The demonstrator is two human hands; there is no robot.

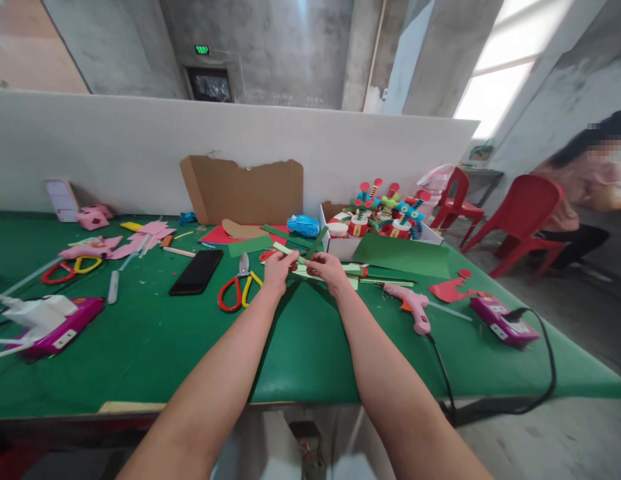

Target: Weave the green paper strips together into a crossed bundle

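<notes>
Both my arms reach out over the green table. My left hand is closed in a pinch on a light green paper strip that sticks up to the left. My right hand is closed on a dark green paper strip that rises to the right. The two strips meet between my fingertips. More pale green paper pieces lie on the table under and just past my hands.
Red-and-yellow scissors and a black phone lie left of my hands. A pink glue gun with a black cord lies to the right. A white box of paper-cup figures stands behind. A person sits at far right on red chairs.
</notes>
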